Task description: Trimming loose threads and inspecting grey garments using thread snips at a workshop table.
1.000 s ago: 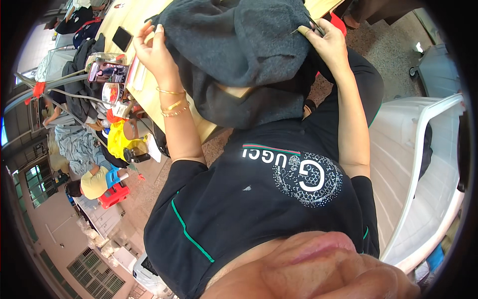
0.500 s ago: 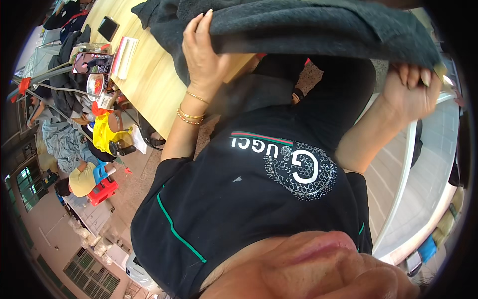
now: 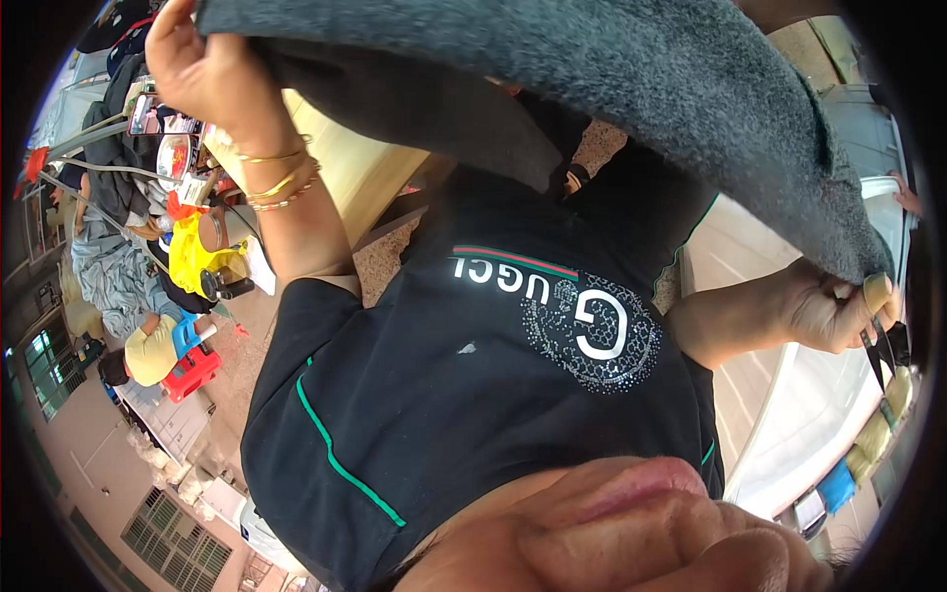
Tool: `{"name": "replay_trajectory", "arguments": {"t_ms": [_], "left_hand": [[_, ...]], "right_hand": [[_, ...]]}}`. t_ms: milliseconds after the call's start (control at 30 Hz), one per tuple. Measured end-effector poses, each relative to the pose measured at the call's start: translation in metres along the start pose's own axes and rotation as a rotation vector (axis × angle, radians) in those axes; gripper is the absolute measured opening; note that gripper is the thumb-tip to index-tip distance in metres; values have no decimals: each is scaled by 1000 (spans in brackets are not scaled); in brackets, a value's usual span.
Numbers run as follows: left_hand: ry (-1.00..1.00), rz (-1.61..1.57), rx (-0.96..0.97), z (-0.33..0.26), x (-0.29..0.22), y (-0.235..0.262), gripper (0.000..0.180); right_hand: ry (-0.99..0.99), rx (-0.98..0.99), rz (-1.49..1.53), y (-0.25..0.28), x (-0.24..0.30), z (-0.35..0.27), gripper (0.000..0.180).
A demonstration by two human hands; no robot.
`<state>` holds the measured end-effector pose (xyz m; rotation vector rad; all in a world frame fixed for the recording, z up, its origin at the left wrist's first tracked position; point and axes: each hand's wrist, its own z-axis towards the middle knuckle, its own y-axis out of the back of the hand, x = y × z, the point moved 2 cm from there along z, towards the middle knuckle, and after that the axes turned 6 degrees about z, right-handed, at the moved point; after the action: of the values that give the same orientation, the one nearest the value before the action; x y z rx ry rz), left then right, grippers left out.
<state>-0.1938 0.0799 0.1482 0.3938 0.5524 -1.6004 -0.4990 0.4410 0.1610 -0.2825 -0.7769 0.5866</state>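
A dark grey, fuzzy piece of cloth [image 3: 612,79] is stretched between my two hands across the top of the view. My left hand [image 3: 219,84], with gold bracelets at the wrist, is closed on its left end. At the other end, my right hand [image 3: 838,308] pinches the cloth's lower corner. Small dark pointed blades [image 3: 876,360], like those of thread snips, stick out below the right fingers; their handle is hidden in the hand. A yellowish covering shows on one right finger. The cloth's far part runs out of view.
A light wooden table [image 3: 370,183] lies behind the cloth. To the left are a phone [image 3: 163,118] on a stand, a yellow bag [image 3: 192,259] and heaped clothes [image 3: 109,276]. A person [image 3: 148,350] sits farther left. A white surface [image 3: 764,385] lies on the right.
My left hand has moved left and up with the cloth's end. My right hand has come down, bringing the dark blades into view. The cloth is spread wider and nearer.
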Motion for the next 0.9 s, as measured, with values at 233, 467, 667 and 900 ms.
{"name": "replay_trajectory", "arguments": {"t_ms": [233,467,667,900], "left_hand": [[539,-217,303,74,9,44,32],[-200,1108,843,46,47,-10,28],[35,745,732,-17,-26,-35,11],[-177,702,864,-61,-28,-41,13]], "right_hand": [[-111,163,161,-23,-32,3,10],[-615,266,-9,-57,-116,-44,30],[-708,411,-252,-39,-138,-77,30],[-781,518,-114,-32,-175,-115,40]]}}
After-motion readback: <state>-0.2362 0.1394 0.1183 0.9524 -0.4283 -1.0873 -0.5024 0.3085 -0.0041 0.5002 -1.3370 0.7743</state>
